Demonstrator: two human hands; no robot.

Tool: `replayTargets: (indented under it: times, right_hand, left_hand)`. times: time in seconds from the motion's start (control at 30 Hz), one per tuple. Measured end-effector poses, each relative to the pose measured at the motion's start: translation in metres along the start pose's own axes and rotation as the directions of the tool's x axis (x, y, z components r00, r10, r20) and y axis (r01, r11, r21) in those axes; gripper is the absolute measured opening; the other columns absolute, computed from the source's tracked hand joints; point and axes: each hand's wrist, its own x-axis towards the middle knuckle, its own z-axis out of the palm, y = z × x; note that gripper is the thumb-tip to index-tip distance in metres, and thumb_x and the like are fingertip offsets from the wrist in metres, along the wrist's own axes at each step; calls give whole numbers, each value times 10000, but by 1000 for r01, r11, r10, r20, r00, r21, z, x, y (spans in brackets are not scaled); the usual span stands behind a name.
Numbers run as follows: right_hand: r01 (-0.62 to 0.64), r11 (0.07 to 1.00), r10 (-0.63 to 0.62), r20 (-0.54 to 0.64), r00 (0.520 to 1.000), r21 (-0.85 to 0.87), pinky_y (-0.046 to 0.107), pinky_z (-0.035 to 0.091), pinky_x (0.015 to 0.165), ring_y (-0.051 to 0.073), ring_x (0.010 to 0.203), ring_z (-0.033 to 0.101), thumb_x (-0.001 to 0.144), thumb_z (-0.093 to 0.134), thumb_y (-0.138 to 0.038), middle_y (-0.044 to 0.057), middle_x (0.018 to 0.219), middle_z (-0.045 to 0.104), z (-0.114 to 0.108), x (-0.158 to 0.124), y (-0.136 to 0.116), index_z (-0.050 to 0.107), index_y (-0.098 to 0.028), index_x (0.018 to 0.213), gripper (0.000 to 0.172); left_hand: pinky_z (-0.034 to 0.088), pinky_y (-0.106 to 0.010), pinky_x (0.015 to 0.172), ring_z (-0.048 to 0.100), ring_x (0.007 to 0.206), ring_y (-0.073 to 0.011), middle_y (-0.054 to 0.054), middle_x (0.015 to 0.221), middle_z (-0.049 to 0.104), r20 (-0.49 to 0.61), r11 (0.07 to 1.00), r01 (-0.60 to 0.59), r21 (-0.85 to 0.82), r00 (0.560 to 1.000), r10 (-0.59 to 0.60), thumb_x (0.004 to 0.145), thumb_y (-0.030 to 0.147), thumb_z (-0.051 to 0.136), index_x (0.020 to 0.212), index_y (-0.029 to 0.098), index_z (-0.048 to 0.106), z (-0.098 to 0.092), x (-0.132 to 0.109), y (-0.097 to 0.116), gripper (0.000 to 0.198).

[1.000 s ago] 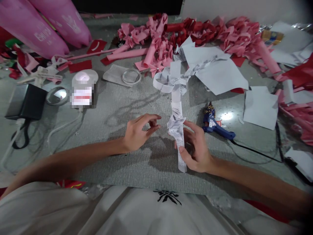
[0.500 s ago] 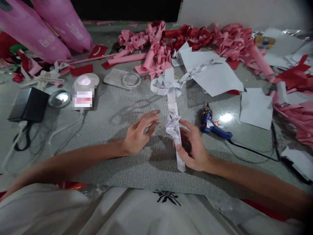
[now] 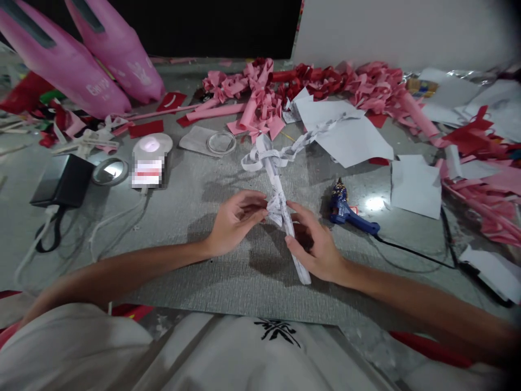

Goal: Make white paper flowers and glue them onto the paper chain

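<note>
A white paper stick (image 3: 299,260) with grey printed marks slants up from the mat, its lower half in my right hand (image 3: 321,247). The thumb lies on the near side and the fingers curl round the far side. Partway up sticks out a folded paper bow (image 3: 275,209). My left hand (image 3: 236,222) pinches the bow's left edge between thumb and fingers. Loops of white paper ribbon (image 3: 256,162) wrap the upper end, and a twisted paper strand (image 3: 311,136) runs off to the right over a white sheet (image 3: 345,141).
A blue glue gun (image 3: 345,209) lies right of my hand with its black cord. Pink and red paper pieces (image 3: 264,103) heap along the back. Pink bottles (image 3: 93,81), a black box (image 3: 63,182), a lit round device (image 3: 152,144) and tape rolls (image 3: 109,171) stand at left.
My left hand has moved right and closed on the bow's edge. The stick has turned in my right hand, so the bow now points left. The view has tilted up slightly.
</note>
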Motion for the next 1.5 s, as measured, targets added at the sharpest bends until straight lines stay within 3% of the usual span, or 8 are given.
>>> replayTargets:
  times: [0.2,0.57,0.8,0.9,1.03,1.2,1.33,1.5]
  right_hand:
    - [22,997,-19,40,999,-70,322,506,576,167,561,554,1052,518,-323,-29,720,645,-2,4,0,258,-237,1699,702]
    - [183,976,-179,48,983,-114,325,569,753,182,779,650,1038,512,-283,49,993,720,1,11,-1,425,-198,1620,594]
    - [0,969,-25,-98,995,-246,355,575,707,174,691,652,1032,583,-420,103,1173,741,-3,14,-9,302,-196,1664,726]
    - [50,941,-48,13,999,-336,389,584,805,189,781,696,1067,523,-428,151,1358,693,-7,18,-21,418,-201,1595,584]
    - [-9,829,43,48,998,-558,367,532,787,216,795,710,1083,439,-279,106,1008,783,-40,30,-33,716,-180,1188,313]
    - [-323,343,294,-225,929,-882,398,446,729,288,789,674,1028,432,-194,259,916,731,-122,60,-21,723,-22,1081,342]
    - [-245,430,125,-211,969,-869,390,446,918,259,1050,649,1034,428,-142,255,1283,676,-164,87,-4,441,-34,1536,513]
    - [-252,489,-23,-301,953,-835,415,368,1101,275,1336,518,1071,381,-146,300,1470,534,-180,111,20,408,-3,1530,481]
  left_hand:
    - [676,-311,895,802,955,-191,-75,1078,828,59,999,-34,35,998,32,826,261,892,1181,200,787,-2,-3,-6,375]
    - [689,-354,888,822,941,-230,-54,1017,845,47,980,-45,193,998,37,870,321,854,1134,215,803,0,-10,0,289]
    - [632,-378,994,759,1145,-229,-114,1306,750,21,989,33,143,999,-36,919,388,806,1399,229,593,2,-7,1,549]
    - [596,-388,1021,717,1227,-229,-131,1354,714,12,976,58,209,998,-62,1025,438,650,1413,227,548,0,-6,1,453]
    - [568,-379,944,681,1254,-247,-130,1355,702,-15,916,61,398,998,-60,1003,470,662,1409,228,511,-4,-3,-3,496]
    - [547,-380,889,658,1181,-252,-137,1306,667,12,838,-15,545,1000,10,955,525,703,1442,217,450,-4,-4,-11,630]
    - [541,-413,926,624,1127,-254,-117,1190,631,83,749,-144,647,989,118,999,546,634,1439,196,455,0,-11,-8,590]
    - [488,-520,1028,553,1076,-277,-84,1091,627,368,552,-316,771,930,17,1089,491,459,1512,265,508,8,-17,4,482]
